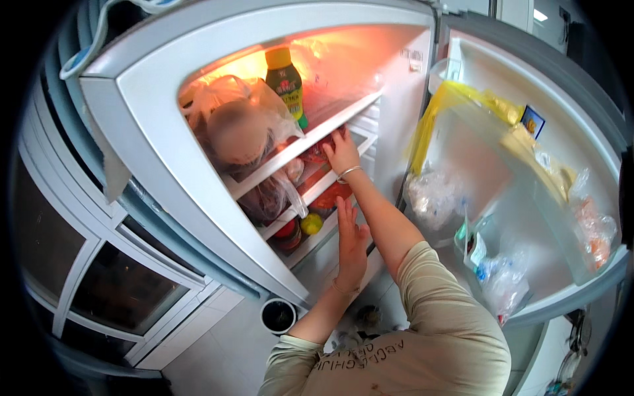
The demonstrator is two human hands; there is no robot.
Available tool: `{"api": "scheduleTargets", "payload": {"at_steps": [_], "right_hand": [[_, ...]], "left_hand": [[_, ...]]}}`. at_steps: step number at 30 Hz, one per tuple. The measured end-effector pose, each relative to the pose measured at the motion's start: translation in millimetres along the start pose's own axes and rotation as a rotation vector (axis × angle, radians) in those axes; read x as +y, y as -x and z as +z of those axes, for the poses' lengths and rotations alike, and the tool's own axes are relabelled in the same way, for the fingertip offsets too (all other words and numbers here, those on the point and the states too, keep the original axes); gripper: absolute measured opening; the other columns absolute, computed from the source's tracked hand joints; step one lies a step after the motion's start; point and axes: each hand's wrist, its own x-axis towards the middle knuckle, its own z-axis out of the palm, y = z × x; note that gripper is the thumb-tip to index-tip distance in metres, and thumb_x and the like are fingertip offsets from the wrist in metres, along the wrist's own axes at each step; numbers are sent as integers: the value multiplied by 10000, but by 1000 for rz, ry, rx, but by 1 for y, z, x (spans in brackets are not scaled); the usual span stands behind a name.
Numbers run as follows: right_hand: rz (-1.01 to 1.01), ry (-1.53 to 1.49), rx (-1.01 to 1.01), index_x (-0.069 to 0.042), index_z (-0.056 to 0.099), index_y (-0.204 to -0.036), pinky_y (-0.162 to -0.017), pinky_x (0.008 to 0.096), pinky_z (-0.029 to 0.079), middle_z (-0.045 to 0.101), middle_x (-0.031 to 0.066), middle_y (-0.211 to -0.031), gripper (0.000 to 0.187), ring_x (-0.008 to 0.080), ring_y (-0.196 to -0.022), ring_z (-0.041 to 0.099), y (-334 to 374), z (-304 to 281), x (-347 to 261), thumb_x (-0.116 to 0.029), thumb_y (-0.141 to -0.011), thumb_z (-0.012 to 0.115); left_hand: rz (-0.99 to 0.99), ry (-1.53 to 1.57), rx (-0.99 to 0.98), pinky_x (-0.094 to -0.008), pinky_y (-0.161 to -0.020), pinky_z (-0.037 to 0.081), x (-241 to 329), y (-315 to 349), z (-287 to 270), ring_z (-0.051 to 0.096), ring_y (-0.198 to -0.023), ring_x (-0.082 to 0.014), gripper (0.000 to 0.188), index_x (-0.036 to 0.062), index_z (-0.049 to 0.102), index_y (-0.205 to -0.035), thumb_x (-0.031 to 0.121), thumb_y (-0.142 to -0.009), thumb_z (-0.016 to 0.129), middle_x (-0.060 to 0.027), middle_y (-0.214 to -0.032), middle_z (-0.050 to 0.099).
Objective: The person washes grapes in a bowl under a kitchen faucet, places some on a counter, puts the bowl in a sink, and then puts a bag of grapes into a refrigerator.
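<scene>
My right hand [342, 154], with a silver bangle at its wrist, reaches into the open fridge [142, 82]. Its fingers curl at a dark red bagged item [316, 153] below the front edge of the upper shelf [297, 146]; the fingertips are partly hidden, and what they grip does not show clearly. Lower and nearer, my left hand [352, 241] is raised with fingers stretched, holding nothing. Beside it are a yellow-green round fruit [311, 224] and a jar with a red lid [288, 231]. Orange-red stuff [332, 196] lies just beyond its fingertips.
A dark bottle with a yellow cap [285, 86] and a bulging plastic bag [238, 132] fill the top shelf. The fridge door [456, 218] stands wide on the right, its racks holding plastic bags [436, 195]. A white round bin [278, 316] is on the floor.
</scene>
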Motion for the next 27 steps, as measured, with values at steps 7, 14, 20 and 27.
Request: {"api": "scheduleTargets", "payload": {"at_steps": [7,14,20,27], "right_hand": [[132,-412,2,-35,521,-1075,-936,356,329,493,142,-1157,279,285,-1104,444,206,-95,-45,-46,-798,496],[895,-426,-606,-17,582,-1003,-737,254,456,622,78,-908,232,139,-814,579,534,-224,39,-132,-802,577],[966,86,265,-31,398,-1181,-769,285,433,454,110,-1143,479,200,-986,482,580,-366,66,42,-712,465],[734,-129,278,-46,365,-1237,-873,318,381,388,118,-1219,569,243,-1127,403,508,-398,66,102,-695,451]], "left_hand": [[-52,-143,-200,-334,-942,318,16,71,-41,436,-1083,-204,322,-26,421,-1168,153,-901,395,-167,-1227,404],[-498,-25,-298,-255,-820,409,-26,156,-29,539,-882,-139,193,-24,517,-1014,97,-880,450,-101,-972,582],[-593,-49,-348,-245,-802,426,-49,236,0,544,-891,-130,176,-13,513,-1022,63,-874,455,-76,-941,572],[-663,-58,-451,-251,-822,416,-35,315,68,529,-923,-133,206,-1,502,-1065,48,-871,453,-71,-984,563]]}}
